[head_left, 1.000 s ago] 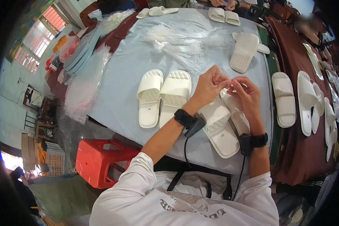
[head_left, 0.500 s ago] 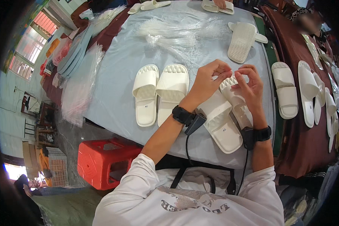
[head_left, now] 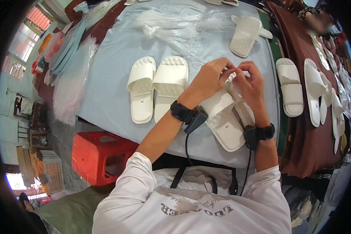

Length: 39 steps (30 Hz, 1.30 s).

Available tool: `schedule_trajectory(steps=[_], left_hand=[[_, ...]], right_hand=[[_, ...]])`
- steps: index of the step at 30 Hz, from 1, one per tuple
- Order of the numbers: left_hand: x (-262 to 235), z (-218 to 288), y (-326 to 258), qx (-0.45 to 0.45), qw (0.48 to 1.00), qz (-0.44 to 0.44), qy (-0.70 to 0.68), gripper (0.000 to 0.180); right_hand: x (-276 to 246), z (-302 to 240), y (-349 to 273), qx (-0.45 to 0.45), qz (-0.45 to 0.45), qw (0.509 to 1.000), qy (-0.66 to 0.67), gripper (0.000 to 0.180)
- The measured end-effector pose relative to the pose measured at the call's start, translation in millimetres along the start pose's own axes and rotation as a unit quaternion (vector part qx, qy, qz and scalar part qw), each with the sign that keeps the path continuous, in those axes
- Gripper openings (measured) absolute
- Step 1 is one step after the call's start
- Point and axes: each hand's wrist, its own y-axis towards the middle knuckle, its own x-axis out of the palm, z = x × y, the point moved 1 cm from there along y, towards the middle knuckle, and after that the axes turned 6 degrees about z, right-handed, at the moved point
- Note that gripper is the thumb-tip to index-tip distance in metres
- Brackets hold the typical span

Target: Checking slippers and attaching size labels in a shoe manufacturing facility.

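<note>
My left hand (head_left: pixel 209 80) and my right hand (head_left: pixel 252 86) meet fingertip to fingertip above a pair of white slippers. Both are closed in a pinch; whatever lies between the fingers is too small or too clear to make out. Beneath them, the left slipper of that pair (head_left: pixel 228 132) shows its insole and wide strap. Its mate (head_left: pixel 244 113) is partly covered by my right hand. To the left of my forearm rests a second pair, one slipper (head_left: pixel 141 89) fully seen and the other (head_left: pixel 170 80) partly behind my wrist.
Clear plastic bags (head_left: pixel 167 29) lie spread on the blue-grey table cover (head_left: pixel 109 78). More plastic sheets (head_left: pixel 72 89) hang over the left edge. Stacked slippers (head_left: pixel 245 35) sit at the far right. Others (head_left: pixel 289 87) line the brown-covered table (head_left: pixel 300 144). A red stool (head_left: pixel 93 160) stands left.
My fingertips have come together, closing the small gap between the hands. The whole view has shifted slightly, and the hand at the table's far edge is out of sight.
</note>
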Motion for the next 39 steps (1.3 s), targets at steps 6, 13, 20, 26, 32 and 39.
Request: schedule_trajectory(steps=[6,13,20,26,32,39], left_hand=[[1.7,-1.6,-0.4,-0.032,0.999,-0.038,0.006,0.013],[-0.8,2.8,0.0,-0.021,0.999,-0.044,-0.016,0.013],[-4.9,7.1,-0.3,0.018,0.997,-0.061,0.042,0.015],[-2.6,7.1,-0.5,0.018,0.996,-0.084,0.038,0.012],[-7.2,1.4,-3.5,-0.024,0.995,-0.092,-0.015,0.013],[-17.8,16.5,4.2,-0.025,0.988,-0.130,0.082,0.025]], right_hand=[[-2.1,3.2,2.1,0.038,0.004,0.999,0.037,0.008],[-4.2,3.3,4.3,0.012,-0.035,0.999,0.039,0.008],[-0.4,4.0,0.0,0.004,-0.049,0.998,0.043,0.006],[-0.3,2.2,0.4,-0.015,-0.051,0.999,-0.010,0.007],[-8.1,4.5,2.6,0.107,-0.036,0.992,0.063,0.007],[-10.5,-13.5,8.2,0.051,0.004,0.995,0.091,0.016]])
